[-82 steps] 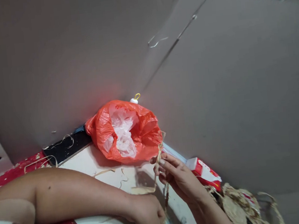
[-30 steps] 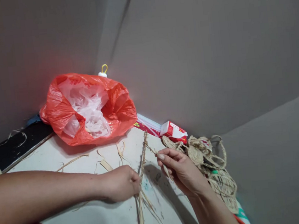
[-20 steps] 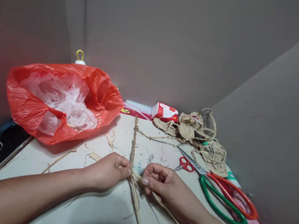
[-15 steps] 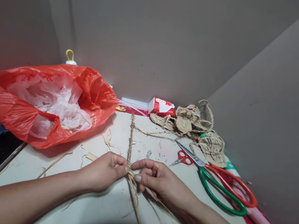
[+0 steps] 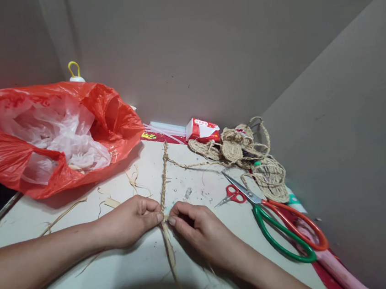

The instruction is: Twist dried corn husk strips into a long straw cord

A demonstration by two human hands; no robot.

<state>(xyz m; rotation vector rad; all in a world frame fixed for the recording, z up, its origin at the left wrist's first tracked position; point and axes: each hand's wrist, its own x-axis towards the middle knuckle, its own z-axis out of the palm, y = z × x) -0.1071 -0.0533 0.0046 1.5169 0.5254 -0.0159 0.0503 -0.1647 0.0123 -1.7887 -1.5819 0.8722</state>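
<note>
A narrow straw braid [image 5: 163, 184] runs away from me across the white board, its loose strands [image 5: 169, 250] trailing toward the near edge. My left hand [image 5: 135, 220] pinches the braid's working end between thumb and forefinger. Just to its right, my right hand [image 5: 202, 228] is closed with thumb and forefinger together on a straw strand at the same spot. The strand itself is mostly hidden by the fingertips. From the braid's far part a thin twisted cord [image 5: 198, 164] leads right to a heap of woven straw pieces [image 5: 234, 144].
At the left stands a red plastic bag [image 5: 115, 125] with white plastic inside. Large scissors [image 5: 254, 198] with green and orange handles lie at the right, beside small red scissors [image 5: 234, 194]. A red tissue pack [image 5: 201, 130] sits by the wall. Straw scraps lie on the white board [image 5: 100, 283].
My right hand has drawn its fingers together into a pinch beside the braid; before, its forefinger reached across to the left fingertips. The whole view has shifted slightly.
</note>
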